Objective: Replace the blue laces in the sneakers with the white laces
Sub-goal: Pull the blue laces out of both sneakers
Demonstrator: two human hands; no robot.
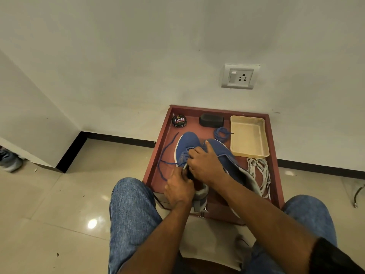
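Sitting on a red table (275, 165) with raised edges, against the wall: a tan tray (249, 135) far right, holding nothing. Beside it, a dark box (211, 120), a round tin (179, 121) and a loose blue lace (222, 134). Bare red space along the left edge, crossed by another blue lace (164, 155). Two blue sneakers (187, 141) in the middle. Left hand (178, 189) curled at the near sneaker's collar; right hand (204, 163) pinching at its lace holes. White laces (260, 173) just right of the hands.

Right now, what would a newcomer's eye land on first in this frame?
Both hands, the left hand and the right hand, work at the left blue sneaker in the middle of the red-brown tray. A blue lace trails off to its left; the white laces lie bunched at the right.
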